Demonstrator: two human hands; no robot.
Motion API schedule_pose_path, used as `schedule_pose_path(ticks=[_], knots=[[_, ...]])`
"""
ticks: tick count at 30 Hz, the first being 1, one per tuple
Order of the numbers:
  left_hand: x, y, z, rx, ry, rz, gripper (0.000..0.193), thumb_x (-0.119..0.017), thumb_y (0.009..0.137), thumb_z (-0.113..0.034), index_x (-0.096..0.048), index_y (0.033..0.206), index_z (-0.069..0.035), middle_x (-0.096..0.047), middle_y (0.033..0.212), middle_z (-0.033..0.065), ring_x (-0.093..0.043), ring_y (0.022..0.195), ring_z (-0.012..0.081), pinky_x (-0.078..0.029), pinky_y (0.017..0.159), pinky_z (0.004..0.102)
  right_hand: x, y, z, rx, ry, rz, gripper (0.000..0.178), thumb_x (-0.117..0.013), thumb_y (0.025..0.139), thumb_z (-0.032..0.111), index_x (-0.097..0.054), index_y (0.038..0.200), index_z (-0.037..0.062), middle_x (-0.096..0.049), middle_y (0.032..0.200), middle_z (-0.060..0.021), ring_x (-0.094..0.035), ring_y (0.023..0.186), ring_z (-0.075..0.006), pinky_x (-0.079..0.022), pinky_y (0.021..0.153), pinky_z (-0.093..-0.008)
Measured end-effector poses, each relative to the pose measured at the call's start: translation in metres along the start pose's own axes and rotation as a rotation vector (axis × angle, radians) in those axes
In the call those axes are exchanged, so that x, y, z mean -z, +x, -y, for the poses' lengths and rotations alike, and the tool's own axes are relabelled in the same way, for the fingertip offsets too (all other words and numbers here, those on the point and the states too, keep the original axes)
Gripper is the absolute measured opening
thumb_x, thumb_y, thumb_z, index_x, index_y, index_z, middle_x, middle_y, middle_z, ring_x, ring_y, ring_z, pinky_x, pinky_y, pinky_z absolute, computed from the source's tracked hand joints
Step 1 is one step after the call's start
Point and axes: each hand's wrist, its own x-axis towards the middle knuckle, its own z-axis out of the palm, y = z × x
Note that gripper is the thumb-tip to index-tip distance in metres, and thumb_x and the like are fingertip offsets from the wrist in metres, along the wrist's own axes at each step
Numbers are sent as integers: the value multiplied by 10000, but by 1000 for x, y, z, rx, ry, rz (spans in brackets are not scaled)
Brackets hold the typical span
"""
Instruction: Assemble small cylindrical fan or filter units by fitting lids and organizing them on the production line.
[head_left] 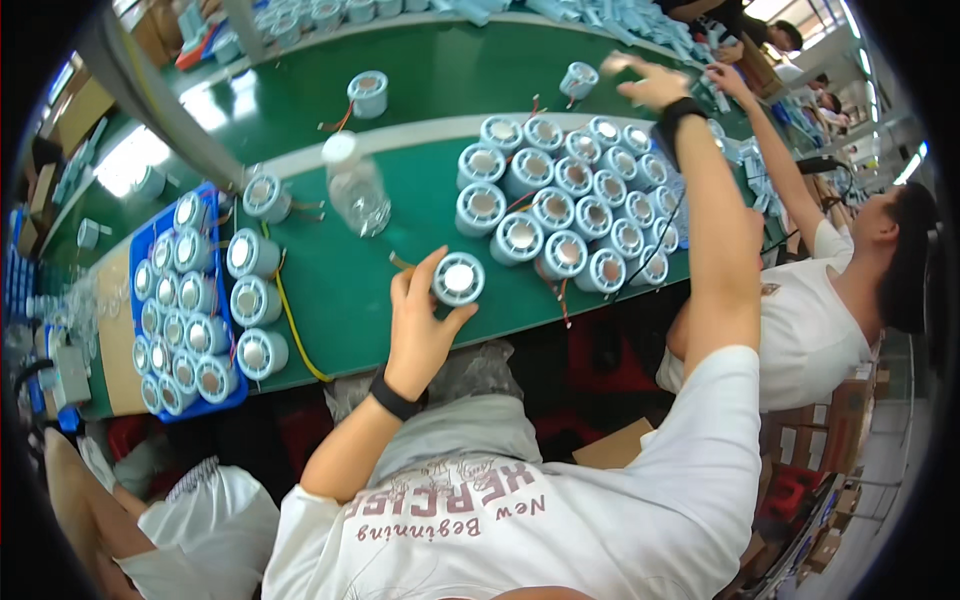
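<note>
Brown cardboard boxes [612, 447] under the surface's near edge, more stacked at lower right [835, 520]; another brown carton [80, 110] at far left.

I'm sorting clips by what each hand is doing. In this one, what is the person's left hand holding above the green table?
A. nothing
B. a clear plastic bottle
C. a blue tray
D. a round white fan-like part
D: the left hand grips a round white fan-like part at its fingertips over the green table, while the clear bottle stands apart and the blue tray lies further left.
</note>
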Motion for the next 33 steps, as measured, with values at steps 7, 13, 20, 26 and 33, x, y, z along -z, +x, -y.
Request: schedule_pose_path(ticks=[7, 13, 20, 26, 33], knots=[[-7, 5, -12, 36, 78, 98, 831, -776, 735, -40, -372, 1452, -152, -431, 1152, 119, -484, 896, 190, -474, 796, 296, -86, 96, -1, -149, 56, 219, 996, -775, 629, 492, -353, 1454, 126, -551, 1308, -217, -547, 1194, -334, -448, 982, -375], [-11, 10, -17, 42, -9, 178, 868, -744, 794, -71, -238, 1498, -105, -383, 1251, 154, -487, 1005, 210, -470, 867, 317, -89, 101, -3, -241, -12, 279, 757, -726, 675, 405, -465, 1351, 187, -606, 1232, -180, -593, 1124, -324, -471, 951, -378], [8, -5, -27, -29, 99, 93, 839, -669, 865, -111, -133, 1510, -59, -340, 1328, 176, -452, 1135, 253, -427, 986, 379, -58, 61, 2, -145, 150, 68, 588, -696, 699, 387, -550, 1234, 192, -644, 1160, -142, -632, 1033, -315, -495, 906, -389], [40, -13, -52, -66, -370, 67, 790, -645, 903, -189, -150, 1503, -52, -327, 1389, 181, -468, 1165, 267, -412, 1007, 403, 71, -50, 112, 296, 679, 174, 497, -640, 756, 201, -545, 1242, 163, -639, 1016, -114, -631, 858, -172, -527, 749, -298], [64, -18, -52, 77, -1159, 78, 804, -679, 887, -211, -188, 1496, -26, -268, 1469, 178, -487, 1189, 252, -373, 1039, 382, 105, -169, 244, 1184, 618, 383, 577, -662, 733, 43, -526, 1285, 138, -580, 1218, -68, -611, 976, -148, -544, 754, -303]])
